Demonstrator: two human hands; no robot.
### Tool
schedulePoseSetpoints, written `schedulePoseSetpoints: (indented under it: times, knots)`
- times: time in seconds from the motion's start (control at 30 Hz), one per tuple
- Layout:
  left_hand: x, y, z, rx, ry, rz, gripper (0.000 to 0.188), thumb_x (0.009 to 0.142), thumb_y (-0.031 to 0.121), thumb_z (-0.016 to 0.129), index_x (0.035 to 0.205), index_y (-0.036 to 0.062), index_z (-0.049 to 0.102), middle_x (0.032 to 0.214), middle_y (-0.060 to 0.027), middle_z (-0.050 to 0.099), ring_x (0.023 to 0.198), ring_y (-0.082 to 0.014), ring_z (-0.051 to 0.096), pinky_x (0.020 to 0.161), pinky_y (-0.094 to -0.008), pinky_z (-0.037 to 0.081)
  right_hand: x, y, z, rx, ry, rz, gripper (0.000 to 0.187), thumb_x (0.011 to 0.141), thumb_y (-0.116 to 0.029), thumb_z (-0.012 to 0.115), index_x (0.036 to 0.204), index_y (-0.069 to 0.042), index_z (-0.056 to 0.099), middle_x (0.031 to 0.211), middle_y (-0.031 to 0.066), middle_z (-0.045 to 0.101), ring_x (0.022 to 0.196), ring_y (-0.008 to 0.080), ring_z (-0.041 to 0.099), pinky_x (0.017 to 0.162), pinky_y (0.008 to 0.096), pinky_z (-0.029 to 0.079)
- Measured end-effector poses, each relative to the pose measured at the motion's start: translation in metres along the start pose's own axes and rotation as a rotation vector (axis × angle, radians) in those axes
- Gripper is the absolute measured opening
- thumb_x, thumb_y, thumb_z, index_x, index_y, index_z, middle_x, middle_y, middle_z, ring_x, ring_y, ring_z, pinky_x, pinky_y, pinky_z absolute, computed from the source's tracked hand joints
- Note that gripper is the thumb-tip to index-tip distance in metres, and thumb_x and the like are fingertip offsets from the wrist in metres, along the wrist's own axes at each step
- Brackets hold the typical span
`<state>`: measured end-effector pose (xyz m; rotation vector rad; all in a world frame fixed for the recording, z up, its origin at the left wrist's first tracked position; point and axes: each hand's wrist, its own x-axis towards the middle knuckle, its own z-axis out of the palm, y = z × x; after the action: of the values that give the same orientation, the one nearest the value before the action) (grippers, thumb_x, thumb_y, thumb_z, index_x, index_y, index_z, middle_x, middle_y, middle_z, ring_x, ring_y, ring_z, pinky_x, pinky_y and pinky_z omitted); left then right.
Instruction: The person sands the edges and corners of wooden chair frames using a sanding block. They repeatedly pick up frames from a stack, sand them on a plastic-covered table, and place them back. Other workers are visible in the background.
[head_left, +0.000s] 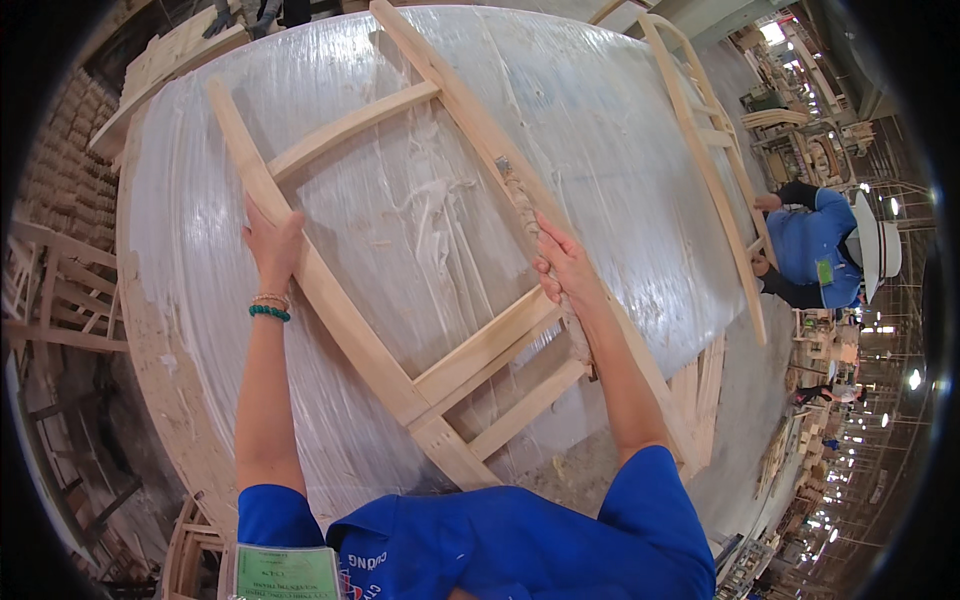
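A pale wooden chair frame (pixel 365 340) lies slantwise on a table (pixel 180 200) covered with clear plastic film. It has two long rails joined by several crosspieces. On the near-left rail, my left hand (pixel 273 243) is wrapped round the wood below its upper crosspiece. My right hand (pixel 570 262) closes round a long, thin tool (pixel 522 205) with a rough, wrapped-looking handle and a small metal tip. The tool lies along the right rail, its tip pointing away from me. Its exact kind I cannot make out.
Across the table at right, a co-worker (pixel 815 245) in blue with a white hat handles another wooden frame (pixel 690 130). Stacked wooden parts (pixel 70 150) stand at far left, with slatted wooden pieces (pixel 65 285) below them. Crumpled film (pixel 432 225) lies inside my frame.
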<state>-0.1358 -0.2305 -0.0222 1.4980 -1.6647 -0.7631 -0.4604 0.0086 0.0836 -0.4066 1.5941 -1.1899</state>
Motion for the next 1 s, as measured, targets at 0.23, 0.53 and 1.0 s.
schedulePoseSetpoints:
  times: [0.23,0.53,1.0]
  knots:
    - [0.004,-0.001,-0.005,0.001,-0.05,-0.006,0.09,0.069,0.029,0.065,0.144,0.0016,0.023,0.132,-0.0178,0.05,0.124,-0.0342,0.045,0.113,-0.0494,0.007,0.001,0.004,-0.006,-0.017,0.007,0.017,0.048,0.098,-0.02,0.049,0.144,-0.021,0.038,0.067,0.001,0.047,0.038,0.0052,0.036,0.031,0.0209,0.031]
    - [0.006,-0.002,-0.005,0.026,-0.025,-0.013,0.089,0.07,0.028,0.065,0.144,0.0013,0.024,0.131,-0.0168,0.051,0.122,-0.0329,0.047,0.113,-0.0499,0.004,-0.005,0.004,-0.005,-0.012,0.005,0.014,0.047,0.098,-0.021,0.048,0.144,-0.019,0.038,0.067,0.0015,0.047,0.038,0.0055,0.037,0.031,0.0207,0.032]
    - [0.004,-0.004,-0.006,0.007,0.041,0.014,0.091,0.07,0.029,0.065,0.145,0.001,0.022,0.133,-0.017,0.05,0.125,-0.0334,0.045,0.114,-0.0507,0.003,0.0,0.008,-0.013,-0.094,-0.024,-0.033,0.045,0.099,-0.019,0.046,0.144,-0.019,0.039,0.067,-0.0006,0.045,0.037,0.0054,0.037,0.031,0.0205,0.032]
